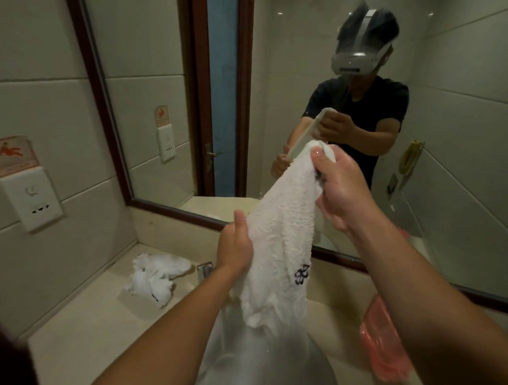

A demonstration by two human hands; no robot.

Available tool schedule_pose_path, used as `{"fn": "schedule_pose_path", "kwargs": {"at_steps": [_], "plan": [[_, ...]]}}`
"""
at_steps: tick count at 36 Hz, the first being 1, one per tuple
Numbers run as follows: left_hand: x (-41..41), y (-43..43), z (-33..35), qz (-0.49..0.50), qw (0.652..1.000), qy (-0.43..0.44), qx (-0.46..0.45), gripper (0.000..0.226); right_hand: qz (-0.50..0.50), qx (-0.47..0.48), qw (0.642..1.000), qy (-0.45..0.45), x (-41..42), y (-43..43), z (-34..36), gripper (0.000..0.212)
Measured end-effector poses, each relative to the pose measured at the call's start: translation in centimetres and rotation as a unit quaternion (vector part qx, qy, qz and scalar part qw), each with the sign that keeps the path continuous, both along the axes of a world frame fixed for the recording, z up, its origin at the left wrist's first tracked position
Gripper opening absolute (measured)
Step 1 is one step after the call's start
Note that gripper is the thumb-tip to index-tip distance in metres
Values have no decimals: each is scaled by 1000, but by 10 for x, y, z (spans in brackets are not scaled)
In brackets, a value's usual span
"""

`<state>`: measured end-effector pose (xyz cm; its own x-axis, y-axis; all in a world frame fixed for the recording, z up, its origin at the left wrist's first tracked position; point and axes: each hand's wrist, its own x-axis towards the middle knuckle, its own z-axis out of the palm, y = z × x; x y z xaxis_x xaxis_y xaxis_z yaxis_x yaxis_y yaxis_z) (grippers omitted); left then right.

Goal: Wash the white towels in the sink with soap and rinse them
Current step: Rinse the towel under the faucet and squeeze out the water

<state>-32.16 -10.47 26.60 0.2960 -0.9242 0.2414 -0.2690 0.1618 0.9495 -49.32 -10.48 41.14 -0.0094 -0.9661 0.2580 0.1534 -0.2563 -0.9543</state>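
A wet white towel [283, 236] with a dark embroidered mark hangs stretched above the sink [269, 365]. My right hand [342, 189] pinches its top corner high up, near the mirror. My left hand [235, 246] grips its left edge lower down, thumb raised. The towel's bottom end dangles over the white basin. A second white towel [155, 275] lies crumpled on the counter, left of the chrome tap [205, 270].
A pink plastic soap dish [383, 341] sits on the counter right of the sink. A large framed mirror [279, 106] faces me and shows a person with a headset. Wall sockets [33, 199] are mounted on the tiled wall at left. The beige counter [84, 330] surrounds the basin.
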Motion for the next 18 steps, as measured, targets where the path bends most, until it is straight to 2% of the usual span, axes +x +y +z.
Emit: {"fn": "schedule_pose_path", "kwargs": {"at_steps": [4,7,11,15,18], "plan": [[16,-9,32,10,994,-90,-60,62,-127,-27,984,123,-32,-8,-7,20],[23,-20,59,14,983,-159,-91,54,-177,-13,975,135,-48,-14,-16,22],[22,-29,93,30,973,-219,-67,59,-227,-6,961,161,-58,-17,-30,26],[6,-25,116,22,983,-179,-42,70,-253,23,960,117,-46,-15,-42,22],[-12,-19,126,-3,997,-76,25,76,-220,54,971,83,-26,-11,-47,24]]}}
